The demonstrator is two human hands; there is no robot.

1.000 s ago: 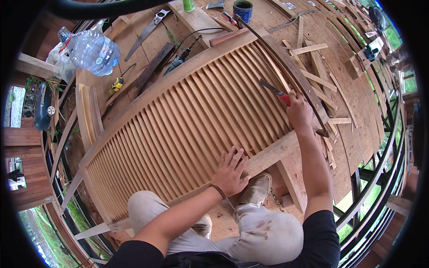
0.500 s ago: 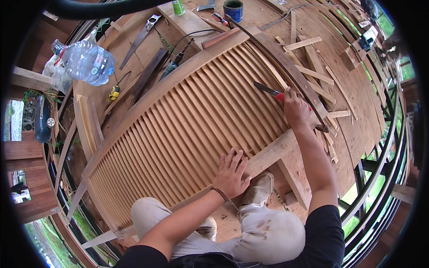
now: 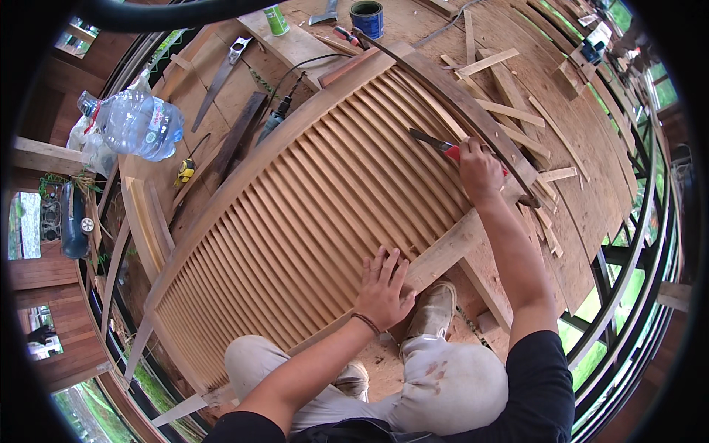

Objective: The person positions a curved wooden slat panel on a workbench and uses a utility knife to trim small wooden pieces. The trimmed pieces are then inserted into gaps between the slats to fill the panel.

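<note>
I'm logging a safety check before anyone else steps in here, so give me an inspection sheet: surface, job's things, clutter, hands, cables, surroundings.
Surface: wooden boards, with scattered fine debris.
Job's things: slatted wooden panel in front of the person; red-handled bladed tool above its slats, contact unclear.
Clutter: loose wood strips to the right; handsaw, yellow tape measure, teal drill and large clear bottle to the left; blue tin at the far side.
Hands: left hand open, resting on the panel's near edge; right hand gripping the tool.
Cables: dark cable curving beside the drill.
Surroundings: dark railing on the right, greenery beyond; blue tank on the left.
</note>
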